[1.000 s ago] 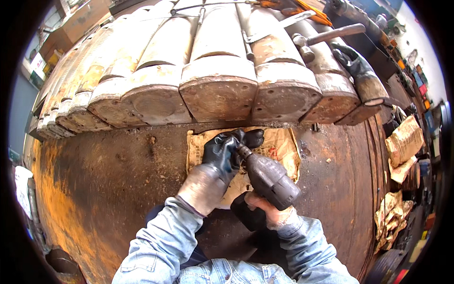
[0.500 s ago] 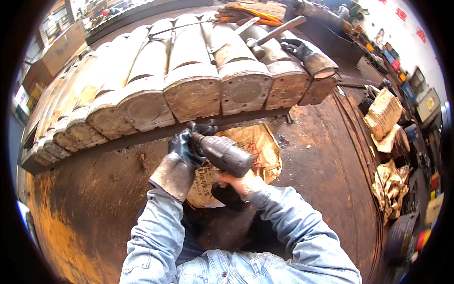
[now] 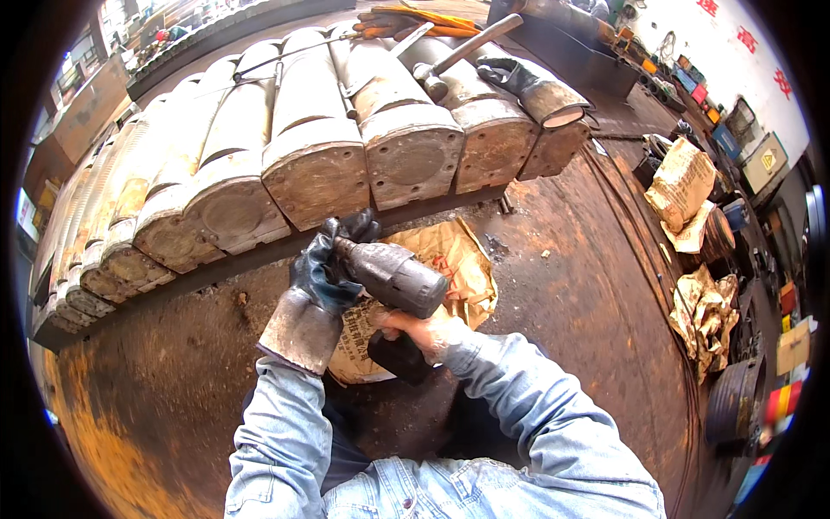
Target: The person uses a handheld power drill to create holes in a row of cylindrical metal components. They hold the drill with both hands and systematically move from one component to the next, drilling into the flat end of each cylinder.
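Note:
My bare right hand (image 3: 428,333) is wrapped round the handle of a dark, grimy cordless impact wrench (image 3: 399,281). The tool's body slants up and left across my lap, and its black battery (image 3: 399,358) shows below the grip. My left hand (image 3: 322,272), in a dark rubber glove with a dirty pale cuff, is curled round the tool's front end. Whether a socket or another small part sits between its fingers is hidden. Under both hands a creased brown paper sack (image 3: 474,272) lies on the rusty steel floor.
Ahead stands a row of heavy metal cylinders with flanged ends (image 3: 316,182). On them lie a hammer (image 3: 467,56), another dark glove (image 3: 532,86), a thin metal rod (image 3: 298,54) and orange-and-black gloves (image 3: 415,22). Crumpled paper (image 3: 705,320) and cables (image 3: 635,233) are at the right.
The view has shifted a little, so the cylinders and floor appear farther left. Both hands keep their hold on the impact wrench with little visible change.

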Demonstrator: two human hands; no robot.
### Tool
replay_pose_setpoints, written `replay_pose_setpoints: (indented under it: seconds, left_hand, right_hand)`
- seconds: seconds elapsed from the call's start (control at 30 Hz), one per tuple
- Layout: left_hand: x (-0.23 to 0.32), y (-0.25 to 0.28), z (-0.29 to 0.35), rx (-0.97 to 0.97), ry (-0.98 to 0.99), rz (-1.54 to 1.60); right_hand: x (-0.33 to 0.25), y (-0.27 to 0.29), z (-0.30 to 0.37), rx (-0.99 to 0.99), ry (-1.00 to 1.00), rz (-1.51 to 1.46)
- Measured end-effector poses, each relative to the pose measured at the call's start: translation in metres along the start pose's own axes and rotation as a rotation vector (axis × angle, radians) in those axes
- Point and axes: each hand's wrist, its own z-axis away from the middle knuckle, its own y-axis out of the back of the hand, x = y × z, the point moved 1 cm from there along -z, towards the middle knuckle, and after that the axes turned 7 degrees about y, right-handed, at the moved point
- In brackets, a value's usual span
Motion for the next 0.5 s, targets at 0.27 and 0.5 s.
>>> replay_pose_setpoints:
  seconds: [0.27,0.5]
  left_hand:
    - [0.002,0.0,-0.005,-0.085,-0.004,0.145]
    - [0.0,-0.05,0.059,0.116,-0.655,-1.192]
  right_hand:
    - [0.004,0.002,-0.005,-0.067,0.069,-0.042]
    - [0.014,0.003,-0.009,-0.049,0.079,-0.151]
